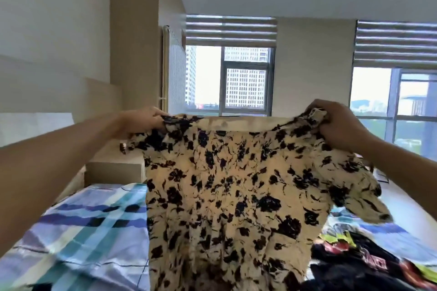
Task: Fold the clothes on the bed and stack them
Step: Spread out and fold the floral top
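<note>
Both hands hold a cream floral blouse (pixel 236 196) up in the centre of the frame: the left hand (pixel 142 120) is closed on one shoulder at mid-left, the right hand (pixel 340 123) on the other at mid-right, each grip bunching the fabric. The garment hangs open above the plaid-sheeted bed (pixel 82 231), its hem running out of view at the bottom edge. A dark printed shirt (pixel 366 264) lies crumpled at lower right. To fold well, I would keep the shoulders level, shake out the creases, then lay the blouse flat on bare sheet at lower left before turning the sleeves in.
</note>
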The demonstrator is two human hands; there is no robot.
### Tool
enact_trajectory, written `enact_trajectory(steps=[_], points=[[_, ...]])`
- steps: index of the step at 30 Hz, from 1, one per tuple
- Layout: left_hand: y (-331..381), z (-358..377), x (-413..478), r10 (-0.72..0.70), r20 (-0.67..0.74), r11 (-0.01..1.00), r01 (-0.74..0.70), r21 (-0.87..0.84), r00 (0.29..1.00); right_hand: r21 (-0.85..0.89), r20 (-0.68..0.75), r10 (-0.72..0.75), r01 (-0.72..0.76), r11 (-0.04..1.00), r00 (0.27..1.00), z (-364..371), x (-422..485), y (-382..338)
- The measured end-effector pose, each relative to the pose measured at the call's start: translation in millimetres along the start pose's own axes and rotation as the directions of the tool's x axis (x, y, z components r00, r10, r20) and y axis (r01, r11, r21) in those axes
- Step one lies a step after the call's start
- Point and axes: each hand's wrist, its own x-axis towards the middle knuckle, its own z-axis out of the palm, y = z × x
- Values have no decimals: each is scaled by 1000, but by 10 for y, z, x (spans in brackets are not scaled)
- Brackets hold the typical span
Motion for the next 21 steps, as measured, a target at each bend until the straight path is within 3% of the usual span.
enact_trajectory(steps=[3, 6, 10, 13, 15, 17, 19, 21], points=[[-97, -55, -112, -59, -29, 998, 58, -27, 998, -6, -47, 8, -8, 1000, 999, 95, -20, 107], [-256, 4, -168, -68, -20, 996, 67, -67, 997, 143, -15, 131, -127, 981, 991, 306, -128, 257], [-436, 188, -263, -69, 17, 974, 71, -213, 997, 456, 205, 383, -434, 777, 901, 671, -343, 394], [-687, 223, -259, -1, 103, 967, 27, -254, 995, 563, 339, 365, -498, 660, 867, 818, -489, 413], [-770, 281, -295, 33, 127, 949, 9, -316, 991, 508, 453, 255, -483, 713, 854, 844, -516, 479], [-779, 339, -334, 2, 109, 921, 41, -388, 994, 291, 584, 139, -366, 884, 800, 861, -544, 542], [-828, 371, -378, -54, 124, 898, 102, -428, 991, -24, 689, 141, -172, 985, 711, 921, -566, 590], [-921, 415, -485, -34, 230, 921, 120, -372, 973, -158, 709, 194, -115, 981, 678, 952, -617, 590]])
